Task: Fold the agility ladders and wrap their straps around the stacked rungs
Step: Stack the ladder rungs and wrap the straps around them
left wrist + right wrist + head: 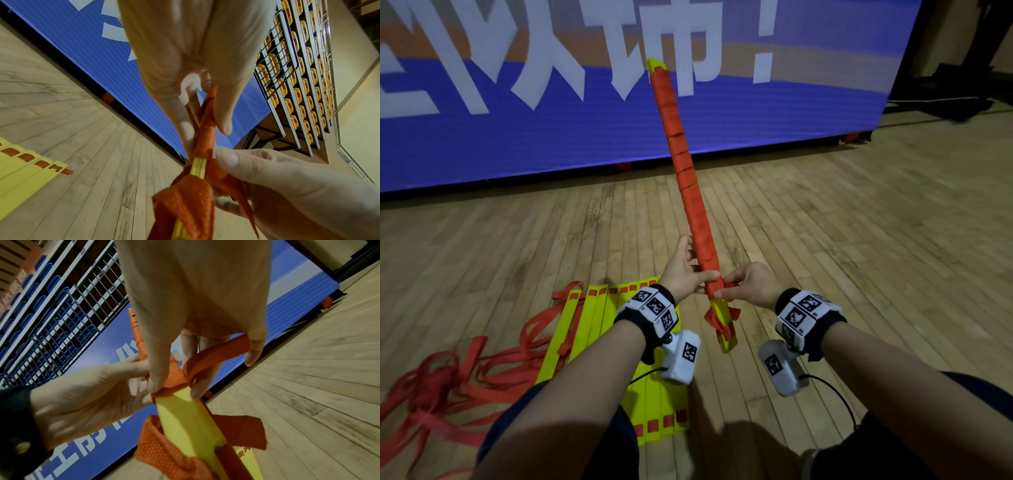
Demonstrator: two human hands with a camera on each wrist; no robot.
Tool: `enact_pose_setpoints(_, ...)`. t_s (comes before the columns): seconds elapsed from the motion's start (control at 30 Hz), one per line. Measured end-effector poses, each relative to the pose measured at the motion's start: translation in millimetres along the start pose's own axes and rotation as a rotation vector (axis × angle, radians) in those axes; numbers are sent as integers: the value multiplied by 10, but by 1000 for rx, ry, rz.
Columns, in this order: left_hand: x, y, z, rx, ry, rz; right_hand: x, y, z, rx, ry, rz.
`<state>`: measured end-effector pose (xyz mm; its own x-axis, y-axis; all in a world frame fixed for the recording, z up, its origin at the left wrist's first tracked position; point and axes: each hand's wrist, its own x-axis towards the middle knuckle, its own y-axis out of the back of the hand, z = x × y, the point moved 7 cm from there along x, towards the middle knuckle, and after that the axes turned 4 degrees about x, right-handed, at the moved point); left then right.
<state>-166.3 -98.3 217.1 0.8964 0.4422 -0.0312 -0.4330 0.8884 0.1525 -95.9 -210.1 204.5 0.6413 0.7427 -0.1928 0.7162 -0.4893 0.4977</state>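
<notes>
Wooden floorboards (825,222) fill the lower half of the head view, and a big blue banner (551,137) with white characters spans the upper half.

A wrapped ladder bundle (690,192), yellow rungs stacked and bound in orange strap, slants from the centre of the frame up toward the top, held off the floor at its near end. The left hand (683,274) grips the bundle from the left, thumb laid across the wrapping. The right hand (746,284) meets it from the right, fingers curled on the strap at the same spot. Below both hands the bare yellow rung ends (726,329) stick out with loose orange strap tails around them.

At lower left a second ladder (592,329) lies flat on the floor, its yellow rungs side by side, with its loose orange straps (448,377) tangled at the frame's left edge.

From the left wrist camera the left thumb and fingers (222,113) pinch the woven strap, and the edges of the stacked rungs show as thin yellow lines at lower centre. Only this view shows the yellow stadium seats (298,73) at upper right.

The right wrist view shows something the head view hides: a strap loop (218,352) running between the right fingers at centre, and the broad yellow face of the rung stack below it. Blue seats behind a railing (61,305) appear at upper left there.
</notes>
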Motion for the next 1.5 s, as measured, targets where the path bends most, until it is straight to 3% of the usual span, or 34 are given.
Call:
enact_pose_setpoints(0.23, 9, -19, 8, -19, -8, -20, -5, 9, -14, -81, 25, 38)
enact_pose_setpoints(0.53, 8, -43, -3, -94, 26, -113, -8, 12, 36, 7, 26, -53)
enact_pose_setpoints(0.77, 34, -37, -43, -66, 37, -69, -3, 40, 88, 136, -48, -119)
enact_pose_setpoints(1.07, 34, 5, -85, -10, 15, -25, 4, 10, 85, 203, -106, -80)
enact_pose_setpoints(1.27, 83, 61, -151, 9, 20, 37, 10, 18, 73, 70, -16, -120)
enact_pose_setpoints(1.5, 113, 145, -170, 28, 24, 131, 7, 29, 45, -24, 48, -60)
